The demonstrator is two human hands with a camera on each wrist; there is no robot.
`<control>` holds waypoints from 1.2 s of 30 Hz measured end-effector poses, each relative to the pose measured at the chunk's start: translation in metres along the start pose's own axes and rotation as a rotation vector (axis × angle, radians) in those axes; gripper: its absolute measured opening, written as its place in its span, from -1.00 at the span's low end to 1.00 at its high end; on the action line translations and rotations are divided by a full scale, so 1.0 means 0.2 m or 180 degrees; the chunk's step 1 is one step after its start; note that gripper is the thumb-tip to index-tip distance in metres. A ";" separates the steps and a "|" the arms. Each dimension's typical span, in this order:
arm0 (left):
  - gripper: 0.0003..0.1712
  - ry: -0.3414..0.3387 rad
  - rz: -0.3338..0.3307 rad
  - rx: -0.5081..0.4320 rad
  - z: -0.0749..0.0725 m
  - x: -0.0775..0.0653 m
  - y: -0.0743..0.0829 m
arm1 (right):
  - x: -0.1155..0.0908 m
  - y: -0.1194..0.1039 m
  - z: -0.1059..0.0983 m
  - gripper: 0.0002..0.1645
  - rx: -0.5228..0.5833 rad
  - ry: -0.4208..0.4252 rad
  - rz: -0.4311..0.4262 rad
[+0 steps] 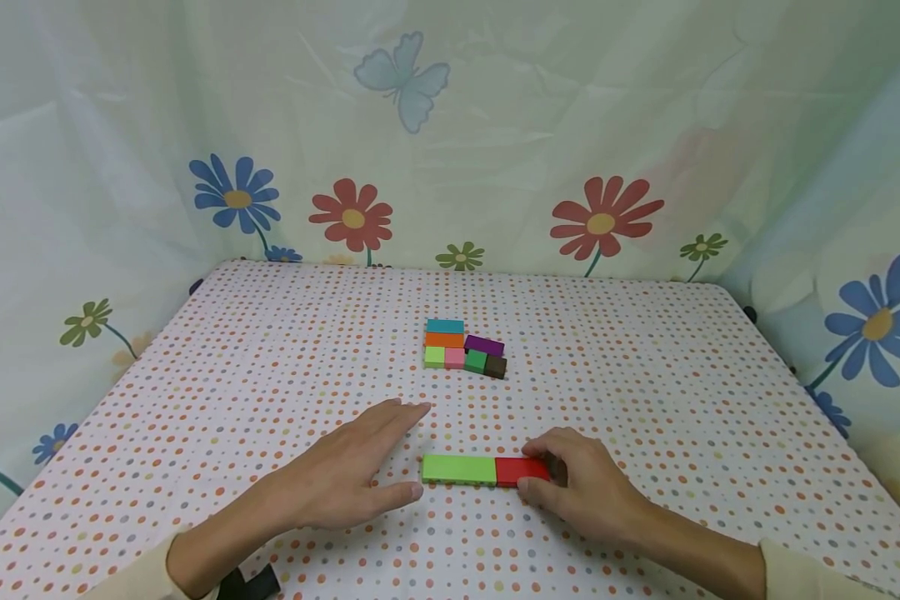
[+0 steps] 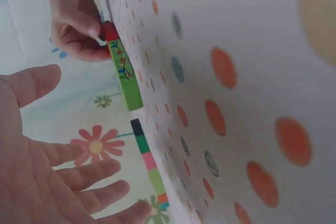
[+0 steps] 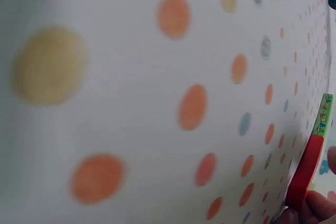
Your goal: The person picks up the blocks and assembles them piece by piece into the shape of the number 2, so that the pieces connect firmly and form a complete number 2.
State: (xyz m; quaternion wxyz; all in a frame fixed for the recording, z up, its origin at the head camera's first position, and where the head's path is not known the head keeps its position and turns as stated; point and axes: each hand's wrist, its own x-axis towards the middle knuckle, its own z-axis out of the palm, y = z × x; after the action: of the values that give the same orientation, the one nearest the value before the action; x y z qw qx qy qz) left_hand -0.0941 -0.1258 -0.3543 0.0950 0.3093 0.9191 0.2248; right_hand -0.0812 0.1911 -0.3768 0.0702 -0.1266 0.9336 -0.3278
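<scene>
A long lime-green block (image 1: 457, 469) lies on the table, end to end with a red block (image 1: 516, 472). At the right end, my right hand (image 1: 592, 487) pinches the red block between its thumb on the near side and fingers on the far side. In the right wrist view, fingertips meet the red block's (image 3: 307, 169) end. My left hand (image 1: 341, 479) is held with fingers extended just left of the green block and holds nothing; its palm (image 2: 37, 182) shows in the left wrist view. Small printed pictures mark the green block's (image 2: 125, 72) side.
Farther back sits a cluster of blocks: blue (image 1: 446, 326), orange (image 1: 444, 340), lime (image 1: 434, 357), pink (image 1: 454, 358), dark green (image 1: 475, 361), dark brown (image 1: 496, 367) and purple (image 1: 484, 345). A dotted cloth (image 1: 645, 375) covers the table, and a flowered curtain (image 1: 495, 108) hangs around it.
</scene>
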 end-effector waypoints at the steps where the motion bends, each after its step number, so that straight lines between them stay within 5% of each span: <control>1: -0.04 0.0007 0.0012 0.0009 0.00 0.00 0.00 | 0.00 -0.01 0.00 -0.63 0.0047 0.0005 0.0036; 14: -0.04 -0.0034 0.0001 -0.0025 0.00 0.00 -0.01 | 0.09 -0.08 0.05 -0.80 0.0012 0.0182 0.0028; 25: -0.04 -0.0073 -0.0038 -0.0076 0.01 -0.01 -0.02 | 0.17 -0.08 0.05 -0.79 0.0014 0.0322 -0.0182; 36: -0.04 -0.0087 -0.0052 -0.0022 0.01 -0.01 -0.01 | 0.22 -0.06 0.05 -0.72 -0.0043 0.0347 -0.0090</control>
State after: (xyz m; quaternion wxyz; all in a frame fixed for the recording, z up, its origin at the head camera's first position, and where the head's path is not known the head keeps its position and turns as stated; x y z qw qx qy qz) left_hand -0.0937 -0.1278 -0.3566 0.1104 0.3044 0.9195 0.2230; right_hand -0.1197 0.1632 -0.3786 0.0136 -0.1222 0.9363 -0.3288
